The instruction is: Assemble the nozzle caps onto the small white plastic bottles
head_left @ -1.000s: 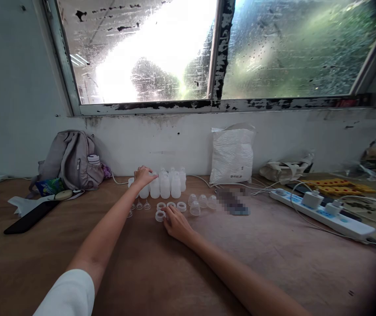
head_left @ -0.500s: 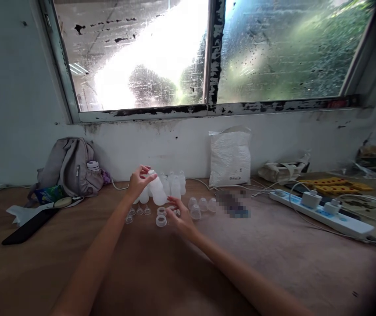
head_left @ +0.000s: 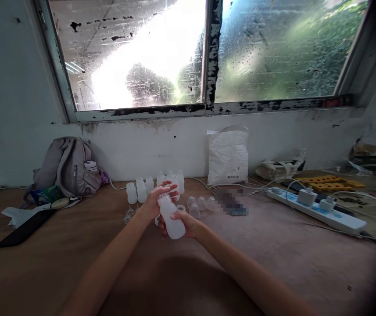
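Note:
A frosted white baby bottle (head_left: 173,224) is tilted between my hands above the tabletop. My right hand (head_left: 189,223) wraps round its body, thumb in front and fingers behind. At the neck, my left hand (head_left: 153,202) holds the bottle, its fingers reaching behind the top. More white bottles stand behind, some without tops (head_left: 131,193) and some with pointed tops (head_left: 180,181). Small clear nipples (head_left: 128,216) lie left of my hands, partly hidden by my left forearm. A white ring (head_left: 181,208) shows just behind my right hand. Several clear dome caps (head_left: 194,210) stand to the right.
A grey backpack (head_left: 69,166) and a black flat case (head_left: 26,229) are on the left. A white plastic package (head_left: 227,156) leans on the wall under the window. Rightward lie a blurred-out item (head_left: 232,204), a power strip (head_left: 319,213) with cables and yellow parts (head_left: 329,183).
The bottle has come down and nearer to me. My right hand has moved from beside the rings to grasp its body, while my left hand stays at the neck.

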The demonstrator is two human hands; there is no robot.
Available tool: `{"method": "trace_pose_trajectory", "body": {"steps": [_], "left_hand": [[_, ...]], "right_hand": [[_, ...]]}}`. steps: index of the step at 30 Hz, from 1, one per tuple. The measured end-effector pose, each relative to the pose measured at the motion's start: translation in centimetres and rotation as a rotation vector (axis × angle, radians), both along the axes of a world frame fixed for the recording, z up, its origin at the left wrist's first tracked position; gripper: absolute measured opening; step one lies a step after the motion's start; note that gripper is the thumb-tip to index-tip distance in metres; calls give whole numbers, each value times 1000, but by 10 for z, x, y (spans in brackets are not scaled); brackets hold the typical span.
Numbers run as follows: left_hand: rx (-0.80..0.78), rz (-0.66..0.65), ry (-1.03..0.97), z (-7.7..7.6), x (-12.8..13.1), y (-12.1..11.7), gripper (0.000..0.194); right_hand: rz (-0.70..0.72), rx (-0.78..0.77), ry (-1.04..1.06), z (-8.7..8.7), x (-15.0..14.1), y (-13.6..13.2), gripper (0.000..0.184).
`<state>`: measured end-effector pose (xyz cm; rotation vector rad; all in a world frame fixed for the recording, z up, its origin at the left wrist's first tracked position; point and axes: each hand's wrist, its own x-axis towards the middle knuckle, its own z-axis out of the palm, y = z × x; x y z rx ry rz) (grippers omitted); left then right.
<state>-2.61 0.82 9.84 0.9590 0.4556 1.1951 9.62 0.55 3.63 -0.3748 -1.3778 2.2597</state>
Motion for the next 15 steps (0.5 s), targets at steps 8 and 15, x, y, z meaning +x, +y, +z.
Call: {"method": "trace_pose_trajectory", "body": {"steps": [8,15], "left_hand": [[41,27,39,-3,-3,2,16],[117,275,176,-11,2,9,14]], "right_hand": [[-114,85,-31,3,-15,-16,21],[-315,258,-196,-2,-15,-3,14]]}}
